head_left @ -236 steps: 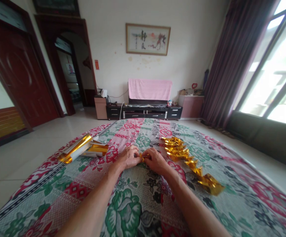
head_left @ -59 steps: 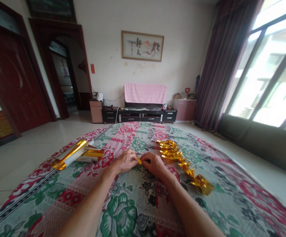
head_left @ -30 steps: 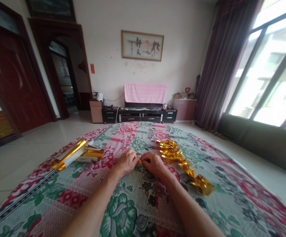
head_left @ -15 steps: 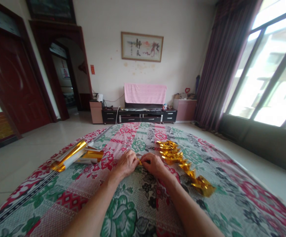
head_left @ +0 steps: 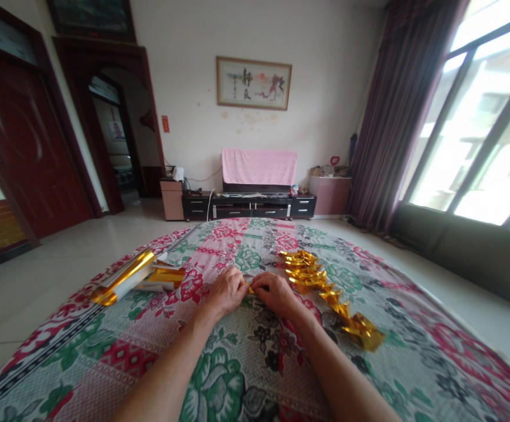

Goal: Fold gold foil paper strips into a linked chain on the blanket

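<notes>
My left hand (head_left: 227,291) and my right hand (head_left: 274,293) rest close together on a floral cloth (head_left: 220,375), fingers curled and pinched on a small piece of gold foil paper (head_left: 250,288) between them. Only a sliver of the foil shows between the fingertips. To the right of my right hand, a row of folded gold foil pieces (head_left: 323,287) runs from near the middle toward the right front. A stack of flat gold and white foil sheets (head_left: 138,274) lies to the left of my left hand.
The cloth covers a round surface whose edge drops to a tiled floor (head_left: 39,275). Across the room stand a low dark cabinet (head_left: 250,205) with a pink cloth over it, dark doors on the left and curtained windows (head_left: 479,135) on the right.
Both hands stay in place, pinched on the foil piece. Less of the foil shows between the fingers than two seconds ago. The view has shifted slightly.
</notes>
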